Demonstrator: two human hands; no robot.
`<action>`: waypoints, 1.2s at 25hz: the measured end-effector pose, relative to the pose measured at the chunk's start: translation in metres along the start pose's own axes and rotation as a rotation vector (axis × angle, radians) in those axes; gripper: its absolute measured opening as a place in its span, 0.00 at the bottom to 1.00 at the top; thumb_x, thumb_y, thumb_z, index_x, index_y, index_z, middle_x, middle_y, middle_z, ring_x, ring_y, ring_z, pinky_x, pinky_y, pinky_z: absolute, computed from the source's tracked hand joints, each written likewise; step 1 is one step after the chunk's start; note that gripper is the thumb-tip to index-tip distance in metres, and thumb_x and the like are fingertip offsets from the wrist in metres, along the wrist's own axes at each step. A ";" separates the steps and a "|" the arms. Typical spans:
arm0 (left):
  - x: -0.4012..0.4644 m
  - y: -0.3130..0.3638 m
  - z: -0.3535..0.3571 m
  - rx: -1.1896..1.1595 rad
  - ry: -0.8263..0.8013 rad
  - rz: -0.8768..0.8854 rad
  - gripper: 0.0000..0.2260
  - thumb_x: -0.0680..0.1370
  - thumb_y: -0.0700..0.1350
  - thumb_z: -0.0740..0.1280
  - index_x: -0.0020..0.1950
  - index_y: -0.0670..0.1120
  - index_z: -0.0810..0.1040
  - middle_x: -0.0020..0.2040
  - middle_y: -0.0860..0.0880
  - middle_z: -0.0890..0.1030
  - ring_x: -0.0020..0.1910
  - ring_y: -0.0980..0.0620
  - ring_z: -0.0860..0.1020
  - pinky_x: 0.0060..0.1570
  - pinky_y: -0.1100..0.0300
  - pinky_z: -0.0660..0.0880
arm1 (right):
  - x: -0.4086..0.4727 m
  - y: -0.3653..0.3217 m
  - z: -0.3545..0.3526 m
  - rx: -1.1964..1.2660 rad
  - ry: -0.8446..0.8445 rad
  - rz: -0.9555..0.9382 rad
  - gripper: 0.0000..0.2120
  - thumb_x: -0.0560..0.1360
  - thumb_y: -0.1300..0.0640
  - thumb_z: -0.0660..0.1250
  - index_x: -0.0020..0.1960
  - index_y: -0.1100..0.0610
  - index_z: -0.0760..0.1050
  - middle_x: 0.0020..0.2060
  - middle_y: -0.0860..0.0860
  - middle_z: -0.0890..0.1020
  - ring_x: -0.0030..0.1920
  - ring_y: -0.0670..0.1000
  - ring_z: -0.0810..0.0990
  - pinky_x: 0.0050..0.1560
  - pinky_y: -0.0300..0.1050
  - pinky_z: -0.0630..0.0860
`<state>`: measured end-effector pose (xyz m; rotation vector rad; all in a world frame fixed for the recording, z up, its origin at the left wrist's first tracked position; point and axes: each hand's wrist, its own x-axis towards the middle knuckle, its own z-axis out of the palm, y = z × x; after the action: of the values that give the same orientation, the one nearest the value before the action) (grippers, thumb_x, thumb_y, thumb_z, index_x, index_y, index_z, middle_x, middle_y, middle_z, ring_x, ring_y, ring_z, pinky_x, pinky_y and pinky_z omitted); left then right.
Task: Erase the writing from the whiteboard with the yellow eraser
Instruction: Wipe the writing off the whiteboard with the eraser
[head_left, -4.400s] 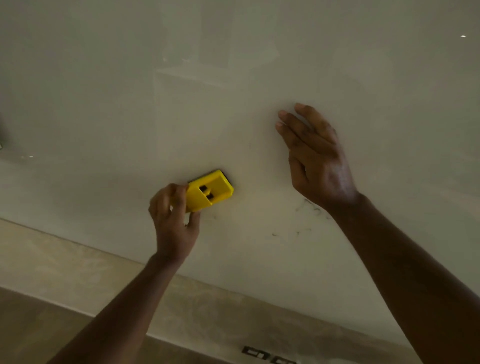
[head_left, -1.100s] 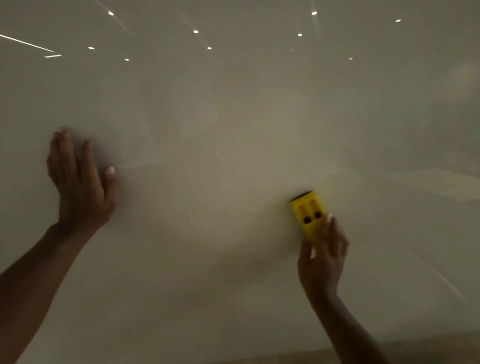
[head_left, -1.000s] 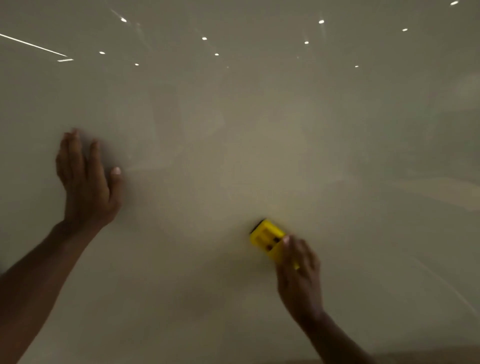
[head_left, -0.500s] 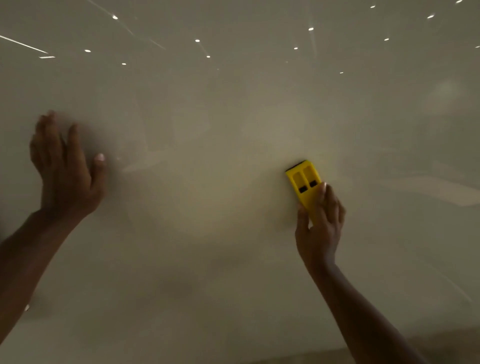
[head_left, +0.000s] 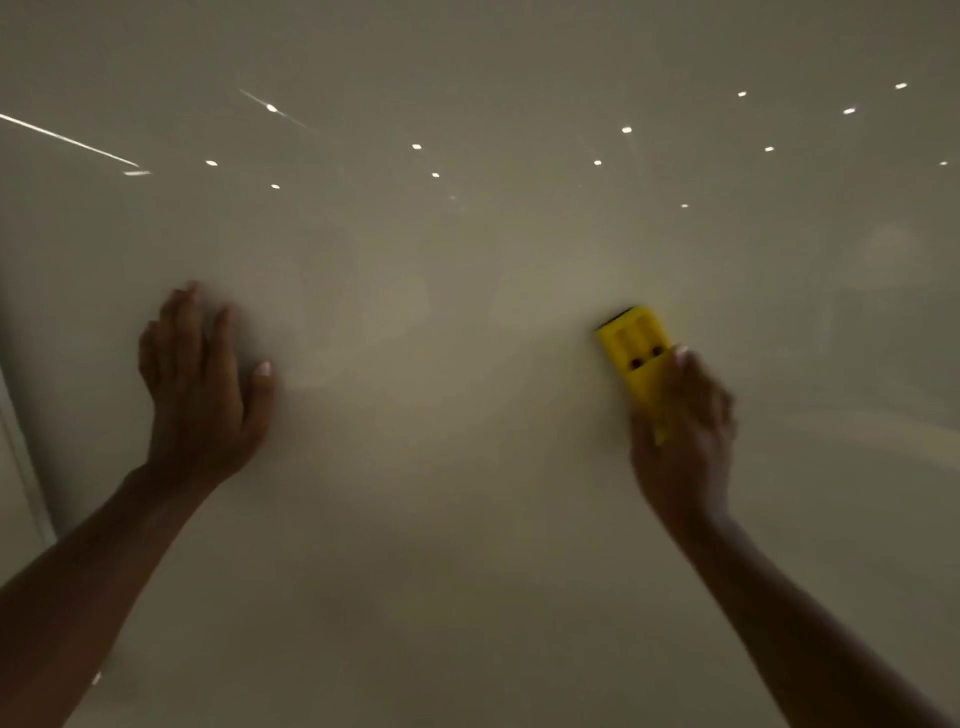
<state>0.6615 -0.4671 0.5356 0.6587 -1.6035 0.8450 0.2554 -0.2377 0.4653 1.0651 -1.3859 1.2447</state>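
One hand (head_left: 680, 441) gripping eraser (head_left: 635, 352) — whiteboard (head_left: 467, 467).

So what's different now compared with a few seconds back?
The eraser has swapped from the left hand to the right hand, which now rubs a part of the whiteboard with no marks showing. The left hand now rests flat on it.

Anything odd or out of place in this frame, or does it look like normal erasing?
Nothing stands out. The right hand holds the yellow eraser against the whiteboard, and the left hand rests flat on it. No writing is visible in the blurred view; the bright spots are light reflections.
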 end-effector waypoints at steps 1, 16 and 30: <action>0.003 -0.002 -0.002 0.001 -0.003 -0.020 0.26 0.85 0.51 0.56 0.78 0.36 0.65 0.81 0.31 0.60 0.81 0.29 0.58 0.78 0.36 0.54 | 0.030 0.001 -0.001 -0.009 0.054 0.092 0.29 0.80 0.57 0.67 0.75 0.69 0.66 0.70 0.68 0.73 0.64 0.71 0.74 0.62 0.59 0.70; 0.039 -0.029 -0.004 -0.027 0.110 -0.205 0.25 0.84 0.47 0.56 0.75 0.31 0.69 0.78 0.28 0.65 0.78 0.27 0.62 0.75 0.32 0.61 | 0.088 -0.226 0.103 0.073 -0.195 -0.903 0.21 0.80 0.48 0.66 0.73 0.43 0.71 0.74 0.51 0.68 0.66 0.58 0.71 0.51 0.50 0.71; 0.056 -0.045 -0.014 -0.018 0.056 -0.168 0.26 0.82 0.50 0.57 0.74 0.34 0.71 0.78 0.31 0.65 0.79 0.29 0.63 0.74 0.32 0.62 | 0.371 -0.167 0.054 0.004 0.241 0.223 0.24 0.79 0.46 0.55 0.74 0.47 0.69 0.77 0.57 0.67 0.70 0.66 0.69 0.64 0.62 0.68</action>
<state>0.6946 -0.4811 0.5999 0.7403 -1.4817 0.7188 0.3533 -0.3115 0.8567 0.7488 -1.3409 1.4853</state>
